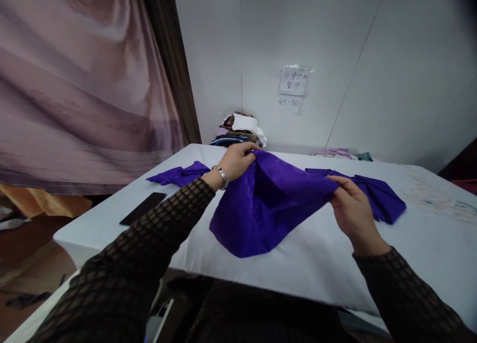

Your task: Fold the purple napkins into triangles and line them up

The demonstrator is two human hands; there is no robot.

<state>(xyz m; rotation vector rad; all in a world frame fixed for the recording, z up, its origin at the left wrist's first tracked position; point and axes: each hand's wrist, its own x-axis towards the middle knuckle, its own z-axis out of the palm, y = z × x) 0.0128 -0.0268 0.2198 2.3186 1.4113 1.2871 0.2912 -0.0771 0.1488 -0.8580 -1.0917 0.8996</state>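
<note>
A purple cloth napkin (261,209) hangs lifted over the white table (316,263), held at two points. My left hand (236,162) pinches its far top corner, fingers closed on the fabric; a silver bracelet sits on that wrist. My right hand (352,209) grips the right edge of the same napkin, fingers closed. The lower corner of the cloth rests on the table near me.
A folded purple napkin (181,174) lies at the far left, another purple cloth (376,194) behind my right hand. A black phone (143,208) lies near the left edge. A pile of mixed fabrics (240,129) sits against the wall. A mauve curtain (82,85) hangs left.
</note>
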